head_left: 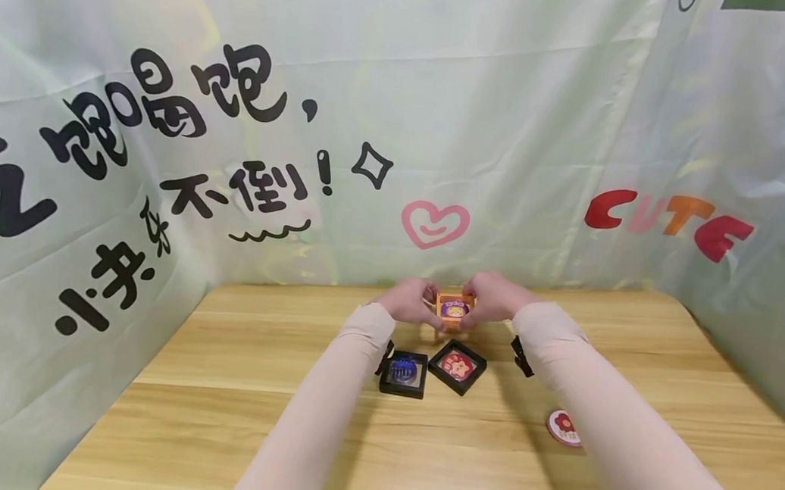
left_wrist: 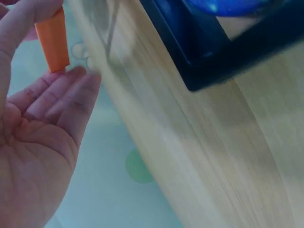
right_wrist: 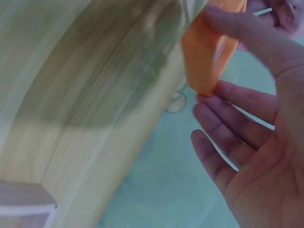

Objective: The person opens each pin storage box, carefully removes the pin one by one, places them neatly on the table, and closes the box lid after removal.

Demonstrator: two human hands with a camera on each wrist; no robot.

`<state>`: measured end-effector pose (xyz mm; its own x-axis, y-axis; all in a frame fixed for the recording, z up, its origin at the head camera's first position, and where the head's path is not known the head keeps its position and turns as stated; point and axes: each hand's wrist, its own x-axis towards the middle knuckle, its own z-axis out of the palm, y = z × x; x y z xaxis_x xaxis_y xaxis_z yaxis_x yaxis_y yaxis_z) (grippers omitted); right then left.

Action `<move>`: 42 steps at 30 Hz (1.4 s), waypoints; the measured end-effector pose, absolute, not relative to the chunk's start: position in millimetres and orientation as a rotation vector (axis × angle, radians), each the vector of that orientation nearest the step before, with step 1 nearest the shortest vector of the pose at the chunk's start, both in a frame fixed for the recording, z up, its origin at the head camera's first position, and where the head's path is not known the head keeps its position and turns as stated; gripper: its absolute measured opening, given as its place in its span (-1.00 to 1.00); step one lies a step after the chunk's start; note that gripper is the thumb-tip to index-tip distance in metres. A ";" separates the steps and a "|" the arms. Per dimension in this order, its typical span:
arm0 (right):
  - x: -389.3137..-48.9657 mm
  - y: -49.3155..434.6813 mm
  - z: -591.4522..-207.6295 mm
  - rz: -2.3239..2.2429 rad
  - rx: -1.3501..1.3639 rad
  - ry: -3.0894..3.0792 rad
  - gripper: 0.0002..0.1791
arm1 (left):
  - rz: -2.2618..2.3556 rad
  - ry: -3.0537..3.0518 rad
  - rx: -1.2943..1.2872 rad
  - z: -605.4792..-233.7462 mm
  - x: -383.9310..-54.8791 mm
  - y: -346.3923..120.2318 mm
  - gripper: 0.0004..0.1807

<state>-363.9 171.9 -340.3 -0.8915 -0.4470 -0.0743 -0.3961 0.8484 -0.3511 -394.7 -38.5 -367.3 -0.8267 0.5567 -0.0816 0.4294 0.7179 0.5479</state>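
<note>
An orange square display frame [head_left: 451,323] with a purple round badge [head_left: 455,310] inside is held between both hands near the table's back edge. My left hand [head_left: 410,301] grips its left side; in the left wrist view, the thumb and fingers meet opposite ends of the orange edge [left_wrist: 53,42]. On the other side my right hand [head_left: 497,298] pinches the frame [right_wrist: 198,61] between thumb and fingertips. Closer in on the table lie a black frame [head_left: 401,391] with a blue round badge and a tilted black frame [head_left: 445,381] with a red badge bearing a star shape.
A round badge with a red flower [head_left: 563,427] lies on the wooden table [head_left: 244,409], partly behind the right sleeve. A printed cloth [head_left: 507,169] hangs behind the table and along both sides. A frame corner [right_wrist: 28,195] shows low in the right wrist view.
</note>
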 end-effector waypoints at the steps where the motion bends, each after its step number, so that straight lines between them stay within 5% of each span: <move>1: -363.1 174.6 -338.9 -0.504 -0.680 2.872 -0.50 | 0.789 2.677 0.793 -366.6 -394.4 -38.2 -0.33; 9: -351.6 189.8 -334.6 -0.566 -0.808 2.916 -0.20 | 0.943 2.613 0.871 -360.4 -384.5 -35.7 -0.35; 42: -258.5 208.8 -296.5 -0.703 -1.045 3.017 -0.35 | 1.559 2.316 0.985 -347.8 -287.1 -39.9 -0.38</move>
<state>-258.5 208.8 -296.5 -0.7882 -0.5605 0.2541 -0.6151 0.7043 -0.3544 -287.1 -39.9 -347.8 -0.7641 0.6109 0.2070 0.4217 0.2304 0.8770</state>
